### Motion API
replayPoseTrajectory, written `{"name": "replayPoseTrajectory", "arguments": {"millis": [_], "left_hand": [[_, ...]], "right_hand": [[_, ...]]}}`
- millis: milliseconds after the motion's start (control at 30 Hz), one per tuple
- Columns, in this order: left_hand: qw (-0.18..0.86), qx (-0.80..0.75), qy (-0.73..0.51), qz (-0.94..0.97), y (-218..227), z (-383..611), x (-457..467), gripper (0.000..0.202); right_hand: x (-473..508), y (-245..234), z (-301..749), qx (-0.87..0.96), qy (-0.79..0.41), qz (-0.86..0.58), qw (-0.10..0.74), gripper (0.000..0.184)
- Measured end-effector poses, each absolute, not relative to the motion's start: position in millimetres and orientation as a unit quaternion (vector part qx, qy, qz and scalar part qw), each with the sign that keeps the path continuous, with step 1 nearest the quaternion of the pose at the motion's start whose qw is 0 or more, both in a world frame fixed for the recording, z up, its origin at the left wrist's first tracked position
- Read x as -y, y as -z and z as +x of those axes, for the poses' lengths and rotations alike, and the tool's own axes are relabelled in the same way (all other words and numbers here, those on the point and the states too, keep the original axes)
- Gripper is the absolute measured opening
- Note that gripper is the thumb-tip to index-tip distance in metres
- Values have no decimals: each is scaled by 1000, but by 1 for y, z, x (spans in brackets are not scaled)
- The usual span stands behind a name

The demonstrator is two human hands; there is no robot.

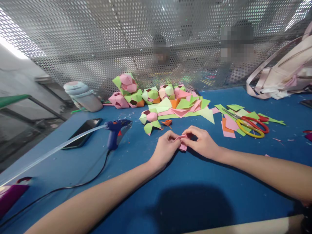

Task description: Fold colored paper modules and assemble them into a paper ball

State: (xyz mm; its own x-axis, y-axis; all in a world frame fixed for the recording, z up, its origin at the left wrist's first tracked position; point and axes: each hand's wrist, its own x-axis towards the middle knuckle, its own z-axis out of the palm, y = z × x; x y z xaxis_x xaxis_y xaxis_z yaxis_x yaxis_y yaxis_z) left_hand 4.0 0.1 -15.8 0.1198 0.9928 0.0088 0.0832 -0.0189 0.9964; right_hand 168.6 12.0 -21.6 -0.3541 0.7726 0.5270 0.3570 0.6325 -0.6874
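Between my two hands is a small folded piece of pink paper point(183, 146), held just above the blue table. My left hand point(165, 148) pinches its left side, thumb and fingers pressed together. On its right edge, the thumb and fingertips of my right hand point(201, 143) are closed too. Part of the paper is hidden behind the fingers. Just beyond my hands lie a green folded paper piece point(152, 127) and a small orange one point(167, 122). A pink and green paper ball point(148, 116) sits behind them.
A blue glue gun point(113, 133) with a long clear stick and black cord stands left, near a phone point(83, 133). Yellow and red scissors point(253, 128) lie on paper scraps at right. Paper balls point(126, 84), a bottle point(83, 96) and a bag point(280, 71) line the mesh screen point(97, 42).
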Motion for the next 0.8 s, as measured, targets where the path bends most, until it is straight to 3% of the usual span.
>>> {"name": "replayPoseTrajectory", "arguments": {"millis": [200, 367, 800], "left_hand": [[498, -484, -441, 568, 14, 4, 1, 12], [522, -477, -458, 539, 17, 3, -2, 10], [530, -458, -450, 554, 21, 1, -4, 12]], "right_hand": [[-13, 23, 170, 784, -249, -352, 445, 13], [-12, 21, 169, 789, -244, -349, 443, 7], [-14, 23, 170, 769, -244, -373, 459, 13]]}}
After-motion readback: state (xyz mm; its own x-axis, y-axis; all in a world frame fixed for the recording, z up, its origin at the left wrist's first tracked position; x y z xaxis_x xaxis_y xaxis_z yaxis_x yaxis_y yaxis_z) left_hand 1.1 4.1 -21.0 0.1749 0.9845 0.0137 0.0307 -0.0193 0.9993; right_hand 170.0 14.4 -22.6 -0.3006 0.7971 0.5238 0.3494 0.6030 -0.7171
